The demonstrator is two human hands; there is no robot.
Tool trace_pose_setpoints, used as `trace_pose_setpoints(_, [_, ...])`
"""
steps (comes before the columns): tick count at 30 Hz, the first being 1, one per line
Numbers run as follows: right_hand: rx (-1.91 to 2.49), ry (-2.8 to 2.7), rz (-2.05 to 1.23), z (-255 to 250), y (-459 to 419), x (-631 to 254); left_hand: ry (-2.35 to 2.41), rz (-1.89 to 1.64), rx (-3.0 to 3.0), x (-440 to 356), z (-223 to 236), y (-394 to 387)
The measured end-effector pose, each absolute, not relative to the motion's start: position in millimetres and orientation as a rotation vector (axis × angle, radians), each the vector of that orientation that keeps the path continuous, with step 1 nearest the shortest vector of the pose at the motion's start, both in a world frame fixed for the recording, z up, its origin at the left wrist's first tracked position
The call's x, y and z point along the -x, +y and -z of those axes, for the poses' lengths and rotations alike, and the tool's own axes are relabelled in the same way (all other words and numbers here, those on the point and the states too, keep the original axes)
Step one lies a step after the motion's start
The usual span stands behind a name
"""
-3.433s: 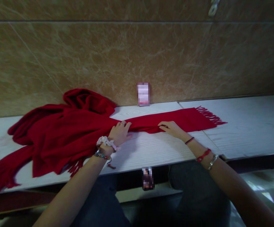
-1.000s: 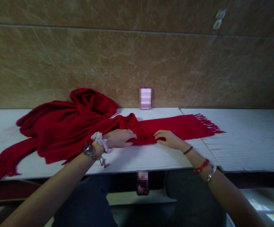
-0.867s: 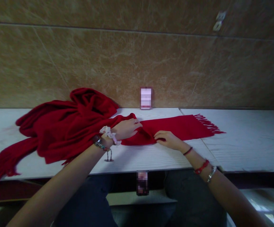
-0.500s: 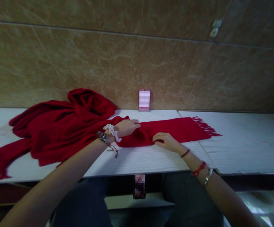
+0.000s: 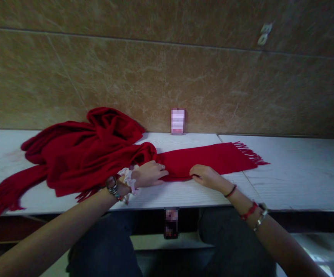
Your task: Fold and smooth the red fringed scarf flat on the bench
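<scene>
A red scarf (image 5: 210,159) lies across the white tabletop. Its right part is a flat strip ending in fringe, while the left part is heaped in loose folds. My left hand (image 5: 149,173), with a pale scrunchie and a watch at the wrist, rests on the scarf's near edge beside the bunched cloth, fingers stretched out to the right. Further right, my right hand (image 5: 205,177) has its fingers curled onto the near edge of the strip, the cloth pinched at the fingertips. Another fringed end (image 5: 5,192) hangs toward the table's front left.
A brown marbled wall (image 5: 155,77) rises behind the white tabletop (image 5: 299,173). Against it, behind the scarf, stands a small phone-like object (image 5: 177,121) with a blurred-out front. A second blurred object (image 5: 171,223) shows below the front edge, between my legs.
My left hand has moved toward me and slightly left, from the strip's upper side to its near edge. The strip looks flatter there. My right hand stays at the near edge.
</scene>
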State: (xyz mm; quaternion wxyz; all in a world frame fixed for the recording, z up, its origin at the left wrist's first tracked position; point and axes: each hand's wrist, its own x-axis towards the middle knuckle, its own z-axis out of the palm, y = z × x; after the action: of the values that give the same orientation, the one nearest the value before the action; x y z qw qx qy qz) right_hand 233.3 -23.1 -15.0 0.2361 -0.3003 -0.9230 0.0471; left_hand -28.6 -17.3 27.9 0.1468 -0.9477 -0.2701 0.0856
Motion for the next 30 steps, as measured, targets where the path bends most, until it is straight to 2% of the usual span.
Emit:
trace_pose_setpoints(6, [0.834, -2.483, 0.051, 19, -22, -229, -0.881, -0.093, 2.624, 22, -33, -9])
trace_pose_setpoints(14, [0.815, -2.561, -0.081, 19, -27, -230, -0.874, -0.075, 2.585, 24, -6, -41])
trace_pose_setpoints(22, [0.851, -2.441, 0.282, 17, -26, -228, -0.995, 0.067, 2.44, 17, -18, -29])
trace_pose_setpoints(30, [0.829, -2.597, 0.0, 18, -28, -230, -0.937, -0.105, 2.582, 23, -2, -42])
